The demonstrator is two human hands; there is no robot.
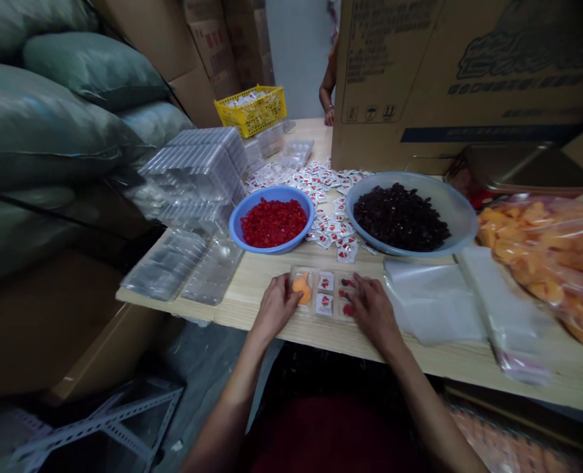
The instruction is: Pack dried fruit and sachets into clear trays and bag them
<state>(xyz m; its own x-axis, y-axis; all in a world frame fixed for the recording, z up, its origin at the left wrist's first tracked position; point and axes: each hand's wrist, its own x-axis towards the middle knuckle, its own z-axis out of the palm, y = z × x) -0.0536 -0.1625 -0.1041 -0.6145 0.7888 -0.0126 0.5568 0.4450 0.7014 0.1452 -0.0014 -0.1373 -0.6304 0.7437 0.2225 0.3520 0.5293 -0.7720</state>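
Observation:
A clear plastic tray (311,314) with compartments lies near the table's front edge between my hands. In its left part is an orange shaped piece (302,286); the middle holds two small white sachets (325,303) with red prints. Red and dark small pieces (348,309) lie in the right part. My left hand (276,307) is closed on the tray's left side, thumb against the orange piece. My right hand (374,310) has its fingers curled over the right compartment; what they pinch there, if anything, is hidden.
Behind the tray are a blue basin (233,230) of red pieces, a basin (461,210) of dark pieces and scattered sachets (346,249). Stacked clear trays (197,164) stand left; plastic bags (434,302) and bagged orange pieces (542,249) lie right. A person's arm (327,92) shows behind a carton (384,79).

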